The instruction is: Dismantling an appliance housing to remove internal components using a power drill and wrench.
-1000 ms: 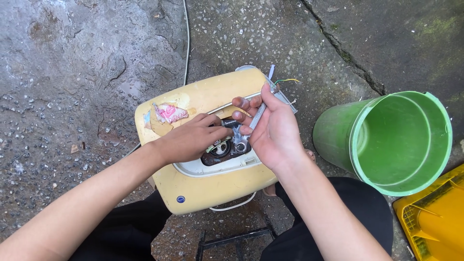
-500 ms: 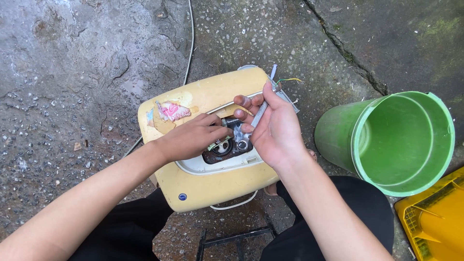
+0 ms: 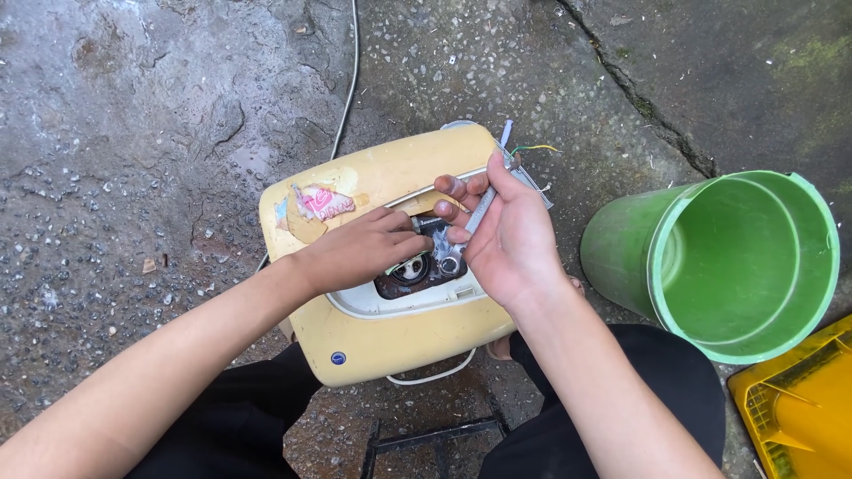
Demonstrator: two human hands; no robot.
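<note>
Little shifting since earlier frame: we are still pressing left hand [image 3: 359, 253] into open recess of yellow heater casing [image 3: 390, 328] on wet concrete floor [image 3: 133, 133]. Right hand [image 3: 506, 235] gripping grey wrench [image 3: 479, 213]. Casing looking bulky, rigid, wet-slick; we are judging edges best hold.

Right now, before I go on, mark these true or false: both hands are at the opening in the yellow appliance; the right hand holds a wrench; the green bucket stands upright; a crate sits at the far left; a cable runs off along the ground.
1. Both hands at the opening of the yellow appliance: true; left hand, right hand.
2. Right hand holds a metal wrench: true.
3. The green bucket stands upright: false, it lies tipped on its side.
4. Crate at far left: false, the yellow crate is at lower right.
5. A cable runs off along the ground: true.
</note>
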